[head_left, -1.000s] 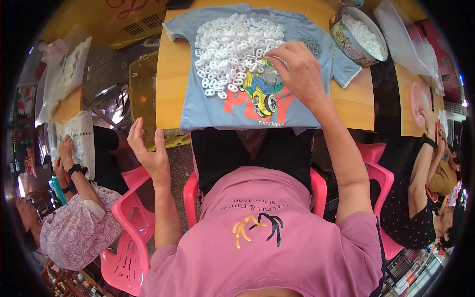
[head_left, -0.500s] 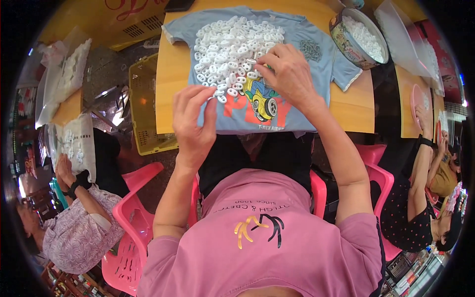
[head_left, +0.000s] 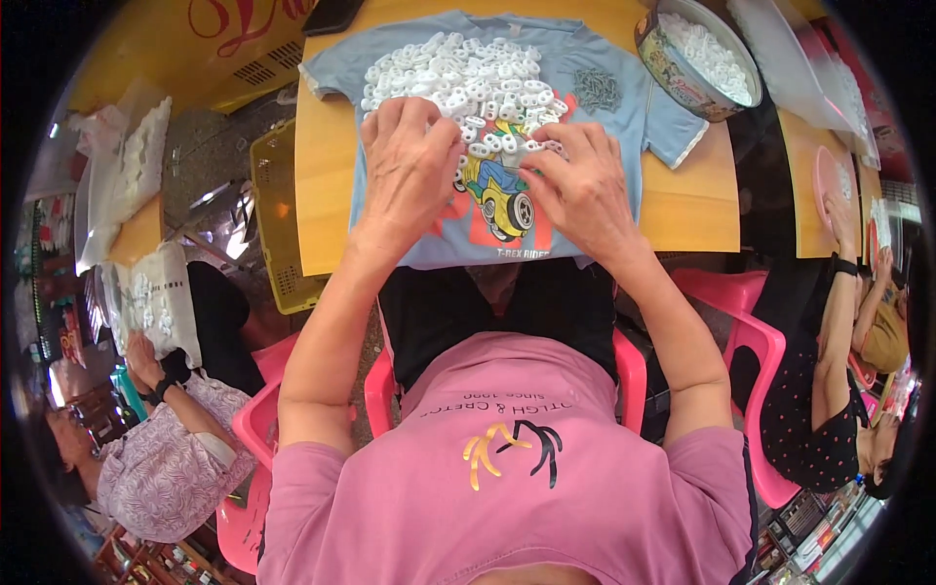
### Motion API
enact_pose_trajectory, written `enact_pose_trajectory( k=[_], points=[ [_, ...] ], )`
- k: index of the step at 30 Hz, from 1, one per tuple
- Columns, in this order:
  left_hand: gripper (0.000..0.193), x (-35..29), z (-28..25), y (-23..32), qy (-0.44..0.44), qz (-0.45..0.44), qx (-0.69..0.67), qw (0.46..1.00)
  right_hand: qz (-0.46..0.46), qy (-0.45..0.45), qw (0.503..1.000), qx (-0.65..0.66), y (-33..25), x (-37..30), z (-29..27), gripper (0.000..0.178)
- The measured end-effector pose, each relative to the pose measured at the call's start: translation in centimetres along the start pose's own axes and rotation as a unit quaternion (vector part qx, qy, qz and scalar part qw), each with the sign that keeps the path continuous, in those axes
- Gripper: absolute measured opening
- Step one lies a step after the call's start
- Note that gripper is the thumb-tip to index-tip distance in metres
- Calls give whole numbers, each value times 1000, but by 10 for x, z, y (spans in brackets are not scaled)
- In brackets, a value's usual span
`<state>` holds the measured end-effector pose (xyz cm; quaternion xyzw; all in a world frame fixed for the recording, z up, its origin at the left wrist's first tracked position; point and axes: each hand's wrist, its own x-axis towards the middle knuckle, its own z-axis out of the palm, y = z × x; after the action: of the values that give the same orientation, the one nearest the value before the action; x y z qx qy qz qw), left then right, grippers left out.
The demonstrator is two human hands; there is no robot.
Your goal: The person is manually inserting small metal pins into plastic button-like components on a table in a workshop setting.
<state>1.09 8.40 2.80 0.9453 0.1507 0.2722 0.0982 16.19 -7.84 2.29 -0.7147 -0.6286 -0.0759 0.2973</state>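
Note:
A heap of small white oval plastic pieces with two holes (head_left: 444, 73) lies on a blue printed T-shirt (head_left: 624, 210). Over the near left edge of the heap, my left hand (head_left: 405, 161) bends its fingers inward, back of the hand up; its fingertips and anything in them are hidden. My right hand (head_left: 585, 185) is at the near right edge, thumb and forefinger drawn together beside a few loose white pieces. Whether one is pinched between them is too small to tell. Beyond the right hand sits a small pile of dark grey metal bits, possibly screws (head_left: 597, 90).
A round tin (head_left: 726, 93) full of white pieces stands at the table's far right. A dark flat object (head_left: 333, 15) lies at the far left of the wooden table (head_left: 327, 195). A yellow crate (head_left: 278, 234) is left of it. People sit working on both sides.
My left hand has moved right and farther away, turning its back up over the heap. My right hand has come slightly nearer me. The whole scene has shifted a little left.

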Motion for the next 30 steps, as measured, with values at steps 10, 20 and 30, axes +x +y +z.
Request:
enact_pose_trajectory(
  k=[10, 20, 30],
  points=[
    [16, 7, -3, -7, -30, 6, 22, 999, 36, 26, 999, 30, -1, -23, -4, 14],
    [14, 9, -4, -5, -52, 21, -1, 998, 39, 39, 998, 6, 1, -30, 1, 15],
    [10, 18, 15, 23, 12, 54, -78, 995, -3, 55, 996, -75, -2, -36, 8, 20]
  ],
)
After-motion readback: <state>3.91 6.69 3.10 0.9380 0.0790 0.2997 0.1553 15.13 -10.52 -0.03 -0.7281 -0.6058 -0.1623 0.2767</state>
